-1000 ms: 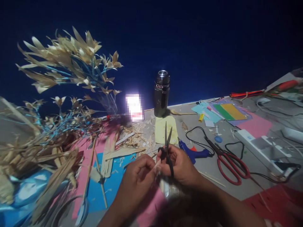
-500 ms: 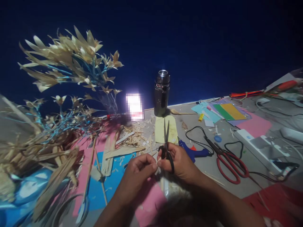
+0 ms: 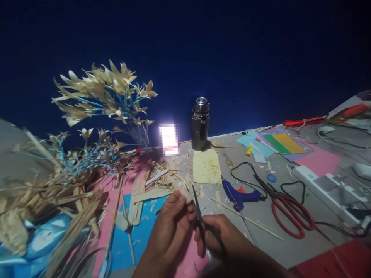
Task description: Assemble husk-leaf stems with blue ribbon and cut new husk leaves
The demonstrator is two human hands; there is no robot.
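My left hand (image 3: 170, 222) pinches a small pale piece of dried husk (image 3: 186, 194) between thumb and fingers. Black-handled scissors (image 3: 197, 206) are in my right hand (image 3: 224, 231), the fingers through the loops. Their blades point up and away from me, right beside the husk piece; whether they touch it I cannot tell. Both hands are above a pink sheet (image 3: 194, 247). Ahead of them lies a yellow sheet (image 3: 207, 166), and a blue glue gun (image 3: 242, 195) rests to the right of my right hand.
Husk flowers on blue stems (image 3: 107, 92) stand at left, above dried husks (image 3: 78, 216). A dark flask (image 3: 200, 129) stands at the back, near a bright blurred panel (image 3: 169, 139). Red-handled scissors (image 3: 290, 212), a power strip (image 3: 319, 185) and cords lie at right.
The scissors have swung from upright to leaning left, their blades now by the husk piece. My left hand has lifted the piece higher, and my right hand has dropped lower. The view has tilted up slightly.
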